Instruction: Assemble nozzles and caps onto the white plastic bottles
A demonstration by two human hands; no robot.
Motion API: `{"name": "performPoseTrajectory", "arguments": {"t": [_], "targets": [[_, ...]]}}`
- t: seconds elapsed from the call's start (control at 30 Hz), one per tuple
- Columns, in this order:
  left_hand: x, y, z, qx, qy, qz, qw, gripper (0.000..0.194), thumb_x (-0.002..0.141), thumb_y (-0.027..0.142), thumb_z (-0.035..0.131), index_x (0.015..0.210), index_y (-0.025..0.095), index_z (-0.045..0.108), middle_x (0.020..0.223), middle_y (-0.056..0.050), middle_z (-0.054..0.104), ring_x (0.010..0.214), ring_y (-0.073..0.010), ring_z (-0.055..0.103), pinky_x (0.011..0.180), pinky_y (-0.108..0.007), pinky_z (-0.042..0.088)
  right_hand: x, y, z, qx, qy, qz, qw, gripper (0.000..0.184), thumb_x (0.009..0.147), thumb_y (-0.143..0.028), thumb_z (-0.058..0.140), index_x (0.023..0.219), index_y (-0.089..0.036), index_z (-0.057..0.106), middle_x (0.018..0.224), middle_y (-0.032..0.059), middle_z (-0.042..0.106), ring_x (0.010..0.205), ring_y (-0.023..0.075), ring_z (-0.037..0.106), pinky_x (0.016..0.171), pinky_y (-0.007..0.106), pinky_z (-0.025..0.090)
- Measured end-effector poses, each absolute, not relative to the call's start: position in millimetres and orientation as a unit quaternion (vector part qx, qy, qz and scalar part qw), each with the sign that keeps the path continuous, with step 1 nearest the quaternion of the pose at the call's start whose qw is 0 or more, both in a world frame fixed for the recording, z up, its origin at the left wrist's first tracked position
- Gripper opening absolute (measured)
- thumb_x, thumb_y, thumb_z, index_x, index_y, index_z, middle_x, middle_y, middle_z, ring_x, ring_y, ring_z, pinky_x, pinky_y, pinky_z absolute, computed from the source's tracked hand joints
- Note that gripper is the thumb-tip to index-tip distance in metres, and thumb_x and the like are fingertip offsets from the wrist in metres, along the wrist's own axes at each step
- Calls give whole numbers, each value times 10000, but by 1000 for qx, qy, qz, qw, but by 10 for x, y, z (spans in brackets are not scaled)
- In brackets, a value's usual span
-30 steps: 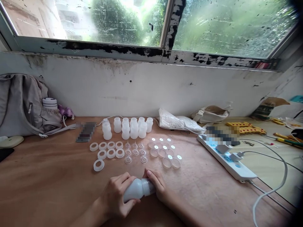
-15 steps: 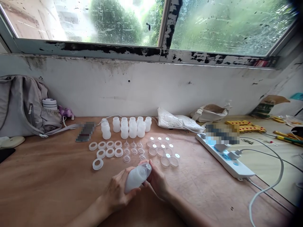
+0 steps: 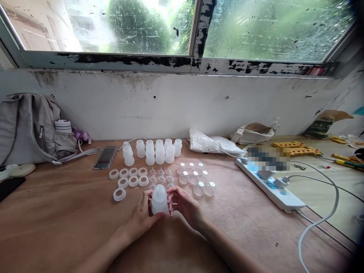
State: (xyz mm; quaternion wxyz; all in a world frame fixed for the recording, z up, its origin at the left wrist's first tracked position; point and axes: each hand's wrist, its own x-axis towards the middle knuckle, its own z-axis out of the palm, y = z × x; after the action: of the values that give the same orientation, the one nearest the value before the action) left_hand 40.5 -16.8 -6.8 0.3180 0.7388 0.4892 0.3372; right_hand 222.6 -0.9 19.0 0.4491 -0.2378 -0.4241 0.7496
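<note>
A small translucent white bottle (image 3: 159, 200) stands upright between my two hands just above the wooden table (image 3: 57, 212). My left hand (image 3: 140, 217) wraps its fingers round the bottle's left side. My right hand (image 3: 183, 204) curls its fingers against the bottle's right side and neck. Just beyond the hands lie rows of white rings (image 3: 129, 177), small clear nipples (image 3: 160, 176) and clear round caps (image 3: 196, 179). Behind those stands a cluster of several more white bottles (image 3: 155, 151).
A grey backpack (image 3: 25, 127) leans at the far left, with a blurred flat object (image 3: 105, 157) near it. White bags (image 3: 213, 145) lie by the wall. A power strip (image 3: 270, 187) with plugs and cables runs along the right; yellow parts (image 3: 295, 148) lie beyond it.
The bottle, lying sideways in both hands a second ago, has been tipped up to stand upright, and both hands have moved slightly up and away from me.
</note>
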Motion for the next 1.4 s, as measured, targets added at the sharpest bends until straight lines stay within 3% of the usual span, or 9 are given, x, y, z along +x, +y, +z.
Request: {"name": "performPoseTrajectory", "arguments": {"t": [0.13, 0.2, 0.33, 0.6, 0.8, 0.97, 1.07, 1.4], "targets": [[388, -113, -143, 735, 508, 359, 270, 657, 591, 430, 692, 1101, 210, 340, 1030, -76, 522, 905, -226, 544, 757, -403, 470, 2239, 41, 144, -252, -420, 741, 460, 300, 756, -442, 508, 849, -163, 569, 673, 20, 559, 484, 114, 502, 466, 256, 401], [369, -119, -110, 751, 489, 381, 230, 739, 596, 442, 687, 1175, 221, 284, 1125, -104, 472, 958, -242, 526, 778, -418, 463, 2253, 74, 117, -260, -416, 733, 471, 294, 760, -438, 507, 840, -162, 571, 657, 16, 559, 465, 108, 496, 450, 247, 391], [356, -154, 191, 756, 449, 455, 142, 473, 784, 323, 518, 1192, 226, 300, 1160, -101, 452, 1039, -215, 479, 865, -395, 416, 2286, 126, 73, -282, -404, 718, 492, 285, 764, -435, 509, 826, -164, 570, 637, 9, 560, 446, 100, 490, 428, 231, 379], [410, -104, 806, 802, 467, 367, 68, 219, 782, 323, 520, 973, 216, 519, 903, -31, 602, 859, -189, 536, 765, -327, 436, 2310, 160, 7, -301, -416, 700, 495, 289, 760, -441, 524, 819, -162, 569, 621, -3, 553, 412, 80, 473, 398, 208, 373], [187, 309, 1241, 778, 507, 370, -29, 272, 777, 389, 502, 966, 198, 548, 876, -34, 614, 871, -191, 533, 800, -324, 404, 2316, 182, -31, -297, -429, 696, 494, 298, 769, -442, 519, 825, -154, 573, 623, 0, 553, 415, 77, 475, 395, 203, 382], [12, 892, 1568, 769, 576, 264, -86, 282, 763, 424, 487, 950, 219, 536, 906, -30, 641, 954, -218, 509, 840, -361, 343, 2311, 186, -37, -292, -437, 696, 488, 298, 775, -441, 516, 833, -154, 575, 612, -2, 557, 406, 77, 476, 392, 200, 380], [-36, 1156, 1568, 772, 600, 185, -95, 310, 768, 439, 452, 974, 216, 516, 980, -51, 632, 993, -232, 494, 866, -391, 298, 2321, 195, -24, -297, -441, 695, 484, 317, 768, -459, 520, 831, -153, 577, 607, -3, 557, 400, 76, 473, 395, 202, 382], [-36, 1462, 1309, 784, 602, 95, -114, 301, 787, 404, 400, 959, 189, 520, 840, -95, 659, 982, -266, 504, 902, -475, 203, 2375, 259, -44, -298, -447, 686, 490, 333, 745, -479, 544, 819, -156, 578, 586, -8, 568, 386, 79, 479, 389, 202, 381]]}}
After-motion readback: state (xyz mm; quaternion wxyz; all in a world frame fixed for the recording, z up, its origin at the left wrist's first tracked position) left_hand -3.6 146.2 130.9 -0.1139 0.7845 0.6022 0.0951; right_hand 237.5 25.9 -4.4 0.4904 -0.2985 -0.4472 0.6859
